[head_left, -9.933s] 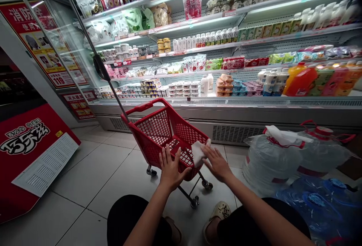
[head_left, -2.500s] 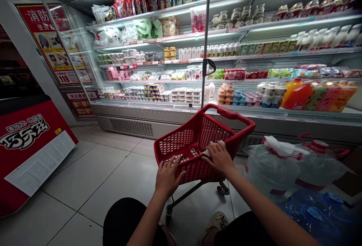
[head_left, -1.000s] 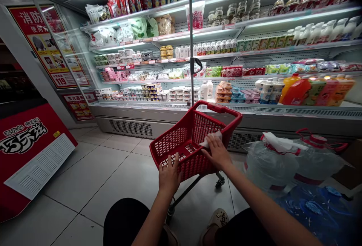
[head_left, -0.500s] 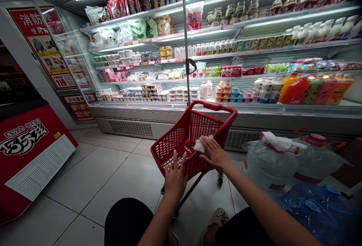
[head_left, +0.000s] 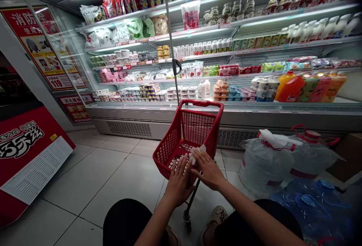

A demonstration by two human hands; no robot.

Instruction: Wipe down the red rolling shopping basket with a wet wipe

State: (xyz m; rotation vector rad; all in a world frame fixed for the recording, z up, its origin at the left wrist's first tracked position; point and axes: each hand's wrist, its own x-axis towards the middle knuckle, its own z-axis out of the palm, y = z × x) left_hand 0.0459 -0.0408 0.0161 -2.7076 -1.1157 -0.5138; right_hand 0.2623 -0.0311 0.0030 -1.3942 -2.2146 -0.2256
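Observation:
A small red plastic shopping cart (head_left: 166, 154) stands between my legs, its handle toward the fridge. My left hand (head_left: 177, 183) lies on the near side of the basket with its fingers stretched out and holds nothing. Under the fingers of my right hand (head_left: 208, 171), a crumpled white tissue (head_left: 198, 153) is pressed at the basket's near right rim. The hands are close together, thumbs low. My fingers hide part of the near rim. Below, a cart wheel (head_left: 187, 216) touches the tiled floor.
An open dairy fridge (head_left: 135, 127) spans the back, its shelves full of bottles, cups and bags. On the right floor stand wrapped large water bottles (head_left: 266, 163) and blue-tinted bottles (head_left: 308, 204). A red freezer (head_left: 53, 129) is on the left.
The cart has turned, its handle swinging left and a front wheel coming into clearer view. My right hand has moved left and down with the tissue, and the two hands are closer together.

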